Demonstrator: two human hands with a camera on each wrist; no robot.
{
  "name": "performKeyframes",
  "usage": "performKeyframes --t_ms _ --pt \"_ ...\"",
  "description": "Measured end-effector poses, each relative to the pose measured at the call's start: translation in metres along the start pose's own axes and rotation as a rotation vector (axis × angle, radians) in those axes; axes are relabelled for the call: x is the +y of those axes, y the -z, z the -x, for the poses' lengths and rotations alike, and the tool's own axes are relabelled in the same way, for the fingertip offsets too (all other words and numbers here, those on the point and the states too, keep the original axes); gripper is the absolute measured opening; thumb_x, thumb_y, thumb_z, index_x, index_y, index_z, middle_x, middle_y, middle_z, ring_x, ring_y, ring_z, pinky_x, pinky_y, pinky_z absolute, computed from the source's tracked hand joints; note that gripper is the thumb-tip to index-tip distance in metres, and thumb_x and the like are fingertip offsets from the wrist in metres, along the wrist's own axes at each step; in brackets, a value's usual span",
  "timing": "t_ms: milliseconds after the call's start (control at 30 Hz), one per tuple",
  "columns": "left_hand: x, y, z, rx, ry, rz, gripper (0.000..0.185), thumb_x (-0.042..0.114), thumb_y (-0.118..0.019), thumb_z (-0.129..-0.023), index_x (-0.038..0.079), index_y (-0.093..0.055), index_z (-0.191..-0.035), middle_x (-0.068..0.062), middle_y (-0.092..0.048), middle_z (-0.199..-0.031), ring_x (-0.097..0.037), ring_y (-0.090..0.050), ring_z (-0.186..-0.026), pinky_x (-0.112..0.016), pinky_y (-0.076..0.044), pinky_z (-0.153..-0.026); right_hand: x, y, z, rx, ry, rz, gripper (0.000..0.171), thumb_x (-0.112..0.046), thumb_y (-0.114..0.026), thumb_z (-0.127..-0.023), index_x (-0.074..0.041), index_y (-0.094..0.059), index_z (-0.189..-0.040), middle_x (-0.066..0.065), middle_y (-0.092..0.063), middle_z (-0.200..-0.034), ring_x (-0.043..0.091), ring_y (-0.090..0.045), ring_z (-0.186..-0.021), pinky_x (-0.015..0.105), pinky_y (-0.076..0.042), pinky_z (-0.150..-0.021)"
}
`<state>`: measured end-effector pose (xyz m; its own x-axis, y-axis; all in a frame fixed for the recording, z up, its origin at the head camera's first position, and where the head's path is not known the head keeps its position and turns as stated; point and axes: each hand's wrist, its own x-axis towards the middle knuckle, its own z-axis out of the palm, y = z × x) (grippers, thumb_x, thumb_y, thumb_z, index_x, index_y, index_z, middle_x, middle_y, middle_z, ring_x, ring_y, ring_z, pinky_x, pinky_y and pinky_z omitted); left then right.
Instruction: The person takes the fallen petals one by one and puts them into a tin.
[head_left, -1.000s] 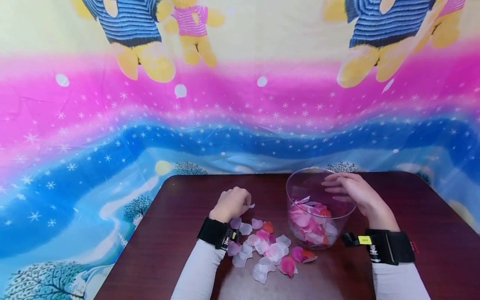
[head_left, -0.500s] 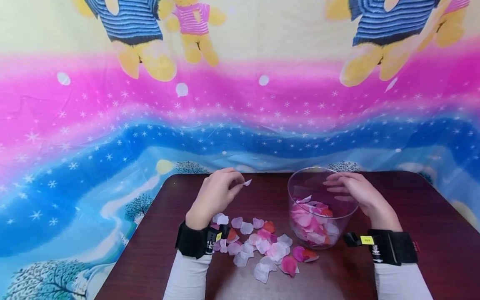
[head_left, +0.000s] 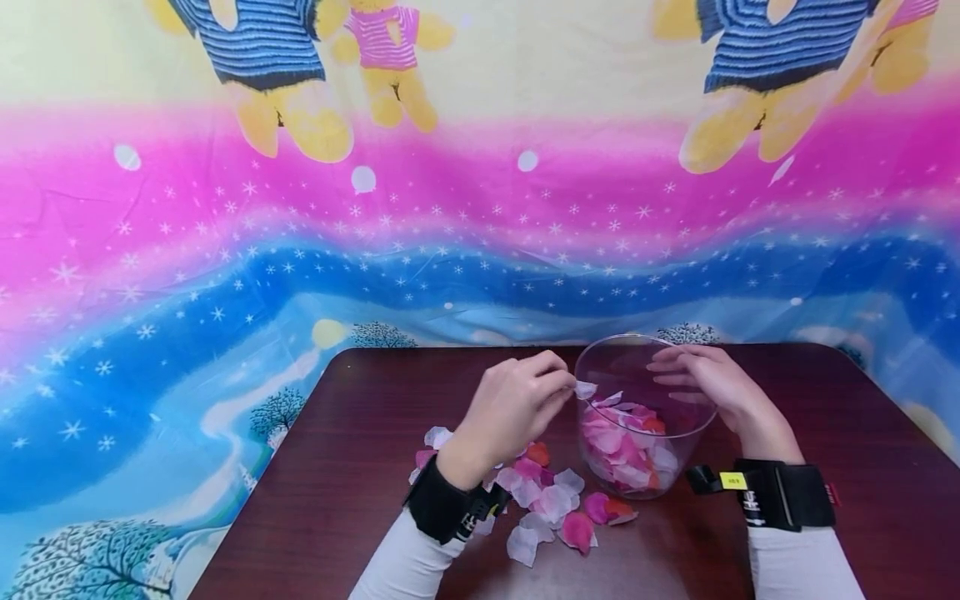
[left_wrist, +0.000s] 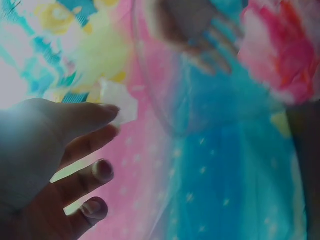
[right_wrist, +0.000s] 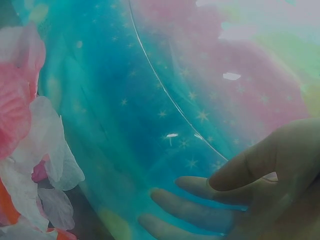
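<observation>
Between thumb and index finger, my left hand (head_left: 517, 408) pinches a white fabric petal (head_left: 586, 389) at the left rim of a clear round container (head_left: 686, 446). In the left wrist view the same petal (left_wrist: 120, 102) sticks out past the fingertips, the other fingers apart from it. Pink, white and red petals (head_left: 621, 446) fill the lower part of the container. At its right side, my right hand (head_left: 716, 387) holds the rim; the right wrist view shows the thumb (right_wrist: 245, 167) over the rim and the long fingers seen through the clear wall.
Loose petals (head_left: 555, 502) in white, pink, red and lilac lie on the dark wooden table (head_left: 360, 467), left of and in front of the container. My left forearm hides some. A printed cloth (head_left: 480, 208) hangs behind the table's far edge.
My left hand has lifted the white petal from near the loose pile, then carried it right to the container's rim. The right hand and container stay in place.
</observation>
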<state>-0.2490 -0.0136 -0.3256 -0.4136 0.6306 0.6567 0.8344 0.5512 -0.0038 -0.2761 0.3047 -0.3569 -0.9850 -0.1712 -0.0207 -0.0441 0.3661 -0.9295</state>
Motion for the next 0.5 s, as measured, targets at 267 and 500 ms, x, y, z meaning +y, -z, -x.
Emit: performKeyframes --t_ms 267,500 --pt "0.013 -0.015 -0.002 -0.043 -0.013 -0.046 0.015 0.023 -0.072 -0.097 0.021 -0.078 -0.11 0.007 -0.067 -0.111 -0.01 -0.065 -0.082 -0.025 -0.051 -0.072 0.0 -0.001 0.0 -0.002 -0.001 -0.001 0.051 -0.026 -0.027 -0.113 0.011 -0.046 -0.144 0.034 -0.053 -0.142 0.048 -0.056 -0.128 0.044 -0.055 -0.095" --pt "-0.001 -0.003 0.001 -0.022 0.033 -0.039 0.013 0.025 -0.072 -0.098 0.02 -0.078 -0.108 0.007 -0.067 -0.108 -0.01 -0.064 -0.076 -0.027 -0.052 -0.07 0.0 0.0 0.0 -0.004 0.003 -0.001 0.051 -0.025 -0.028 -0.113 0.011 -0.046 -0.144 0.034 -0.053 -0.142 0.048 -0.056 -0.128 0.045 -0.055 -0.095"
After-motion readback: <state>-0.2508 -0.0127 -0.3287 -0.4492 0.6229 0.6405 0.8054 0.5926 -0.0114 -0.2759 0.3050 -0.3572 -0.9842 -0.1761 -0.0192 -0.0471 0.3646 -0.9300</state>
